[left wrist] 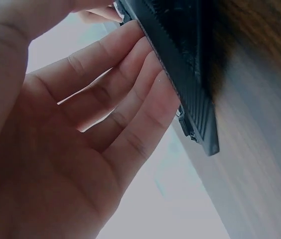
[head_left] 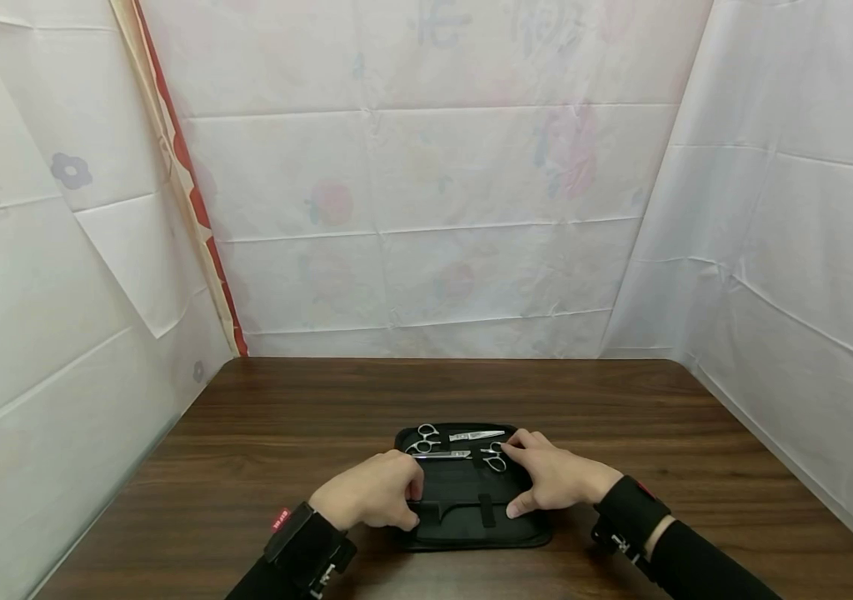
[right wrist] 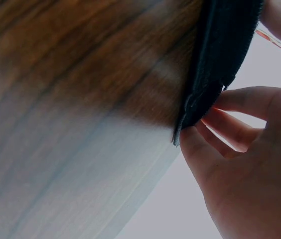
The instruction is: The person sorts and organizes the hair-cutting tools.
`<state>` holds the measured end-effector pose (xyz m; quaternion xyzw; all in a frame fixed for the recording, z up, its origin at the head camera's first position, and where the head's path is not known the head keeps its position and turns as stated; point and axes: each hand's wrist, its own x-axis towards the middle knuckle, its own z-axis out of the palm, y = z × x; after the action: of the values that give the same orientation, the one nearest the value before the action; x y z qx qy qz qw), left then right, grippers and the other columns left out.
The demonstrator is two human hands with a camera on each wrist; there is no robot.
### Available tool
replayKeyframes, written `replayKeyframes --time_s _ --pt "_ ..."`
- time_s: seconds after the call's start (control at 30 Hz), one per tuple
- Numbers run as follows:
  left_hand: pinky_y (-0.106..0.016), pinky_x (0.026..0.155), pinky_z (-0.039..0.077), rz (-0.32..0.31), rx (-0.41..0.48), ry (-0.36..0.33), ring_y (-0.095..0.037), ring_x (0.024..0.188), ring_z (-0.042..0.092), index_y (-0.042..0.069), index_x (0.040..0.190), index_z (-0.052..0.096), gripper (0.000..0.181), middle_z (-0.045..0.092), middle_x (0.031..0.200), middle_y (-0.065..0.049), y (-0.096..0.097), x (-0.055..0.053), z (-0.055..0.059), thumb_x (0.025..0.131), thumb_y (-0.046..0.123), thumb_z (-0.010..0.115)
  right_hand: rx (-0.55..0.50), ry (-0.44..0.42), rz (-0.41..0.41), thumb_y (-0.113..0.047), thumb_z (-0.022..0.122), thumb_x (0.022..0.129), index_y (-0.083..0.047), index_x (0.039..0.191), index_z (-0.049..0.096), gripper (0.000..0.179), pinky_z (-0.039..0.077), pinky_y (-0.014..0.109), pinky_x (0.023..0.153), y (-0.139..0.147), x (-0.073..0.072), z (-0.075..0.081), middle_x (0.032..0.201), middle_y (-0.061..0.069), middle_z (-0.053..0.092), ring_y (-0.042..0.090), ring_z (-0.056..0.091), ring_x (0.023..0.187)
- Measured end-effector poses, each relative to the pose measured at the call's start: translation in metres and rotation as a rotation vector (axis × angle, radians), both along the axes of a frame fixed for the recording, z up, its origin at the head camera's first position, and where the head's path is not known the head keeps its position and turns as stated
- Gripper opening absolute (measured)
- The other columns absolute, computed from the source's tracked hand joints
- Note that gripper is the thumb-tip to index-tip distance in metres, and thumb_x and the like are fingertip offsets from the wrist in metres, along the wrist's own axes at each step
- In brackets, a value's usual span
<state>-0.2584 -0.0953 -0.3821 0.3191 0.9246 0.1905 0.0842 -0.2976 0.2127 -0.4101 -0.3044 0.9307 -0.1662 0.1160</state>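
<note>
A black zip case [head_left: 456, 479] lies open on the table, holding two pairs of silver scissors. One pair of scissors [head_left: 424, 446] has its finger loops at the left; the other scissors [head_left: 496, 463] have theirs at the right. A dark comb-like piece [head_left: 430, 508] lies along the near part, beside a black strap [head_left: 486, 510]. My left hand [head_left: 377, 492] is at the case's left side, its fingertips touching the edge in the left wrist view. My right hand [head_left: 554, 475] rests on the right side, fingertips by the right scissors' loops, thumb on the case.
The brown wooden table [head_left: 306, 400] stretches behind and to both sides of the case. White sheets [head_left: 426, 183] hang behind it and along both sides. A red and cream strip [head_left: 194, 200] runs down the back left corner.
</note>
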Motion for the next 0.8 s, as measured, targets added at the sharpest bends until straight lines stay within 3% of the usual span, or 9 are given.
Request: replayKeyframes --time_s 0.8 --pt "-0.025 0.065 0.047 -0.028 0.008 0.041 -0.005 0.069 0.051 0.012 0.084 0.071 0.016 0.058 0.081 0.009 0.0024 -0.0011 -0.0024 0.072 0.010 0.083 -0.019 -0.023 0.001 -0.046 0.081 0.085 0.003 0.152 0.043 0.092 0.044 0.050 0.102 0.0005 -0.0005 0.0039 0.140 0.006 0.044 0.029 0.041 0.132"
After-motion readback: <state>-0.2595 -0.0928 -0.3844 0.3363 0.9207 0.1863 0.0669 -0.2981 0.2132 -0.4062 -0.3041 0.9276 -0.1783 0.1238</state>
